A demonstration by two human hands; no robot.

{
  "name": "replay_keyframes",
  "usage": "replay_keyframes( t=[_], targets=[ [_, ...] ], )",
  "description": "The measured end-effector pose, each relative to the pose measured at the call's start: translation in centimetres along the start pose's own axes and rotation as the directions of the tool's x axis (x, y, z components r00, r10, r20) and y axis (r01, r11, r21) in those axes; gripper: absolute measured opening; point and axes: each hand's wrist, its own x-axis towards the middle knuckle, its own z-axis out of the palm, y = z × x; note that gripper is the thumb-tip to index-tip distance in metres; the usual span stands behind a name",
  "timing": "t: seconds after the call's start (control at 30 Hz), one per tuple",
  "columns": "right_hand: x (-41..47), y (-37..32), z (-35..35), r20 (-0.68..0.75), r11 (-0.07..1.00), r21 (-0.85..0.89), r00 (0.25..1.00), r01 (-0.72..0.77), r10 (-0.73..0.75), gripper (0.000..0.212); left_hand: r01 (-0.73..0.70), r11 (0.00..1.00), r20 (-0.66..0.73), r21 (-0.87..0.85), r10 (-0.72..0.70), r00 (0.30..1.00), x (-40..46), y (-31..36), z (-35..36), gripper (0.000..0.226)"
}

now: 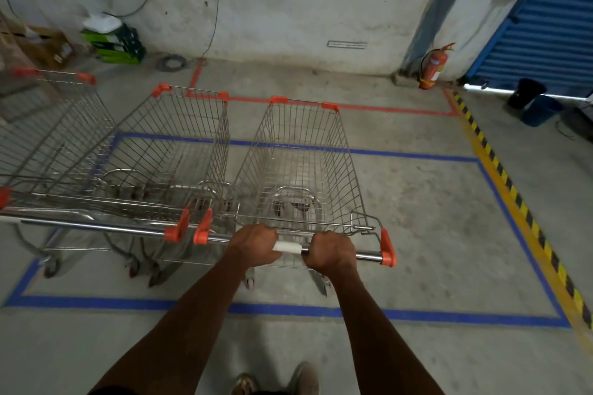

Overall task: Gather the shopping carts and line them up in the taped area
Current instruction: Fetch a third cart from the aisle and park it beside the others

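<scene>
Three wire shopping carts with orange corner caps stand side by side inside a rectangle of blue floor tape [288, 311]. The right cart [305, 163] is in front of me. My left hand [255, 244] and my right hand [332, 253] both grip its chrome handle bar, either side of a white label. The middle cart [179, 144] stands close against its left side, their handle ends almost touching. The left cart [48, 138] is partly cut off by the frame edge.
Red floor tape [385, 107] marks a second area beyond, by the back wall. A fire extinguisher [433, 67] stands at the wall's right corner. Yellow-black hazard tape [513, 189] runs along the right. Boxes [112, 42] and dark buckets [532, 102] sit at the edges. My feet show below.
</scene>
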Motion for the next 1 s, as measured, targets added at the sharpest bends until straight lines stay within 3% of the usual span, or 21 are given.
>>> replay_keyframes(
  t=[0.5, 0.77, 0.83, 1.0],
  targets=[
    [0.6, 0.4, -0.2, 0.029, 0.998, -0.034, 0.998, 0.048, -0.047, 0.043, 0.021, 0.996, 0.016, -0.085, -0.020, 1.000, 0.1, -0.3, 0.1, 0.030],
    [0.4, 0.5, -0.8, 0.066, 0.996, 0.059, 0.995, 0.072, -0.076, 0.052, -0.113, 0.991, -0.102, -0.071, 0.106, 0.989, -0.8, -0.3, -0.5, 0.036],
    [0.0, 0.9, -1.2, 0.025, 0.990, 0.104, 0.995, 0.091, -0.094, 0.055, -0.171, 0.983, -0.135, -0.073, 0.160, 0.978, -0.8, -0.2, -0.9, 0.038],
    [-2.5, 3.0, -2.3, -0.185, 0.992, 0.022, 0.976, 0.125, -0.119, 0.066, -0.300, 0.936, -0.088, -0.182, 0.288, 0.954, 0.3, 2.3, -4.9, 0.042]
  ],
)
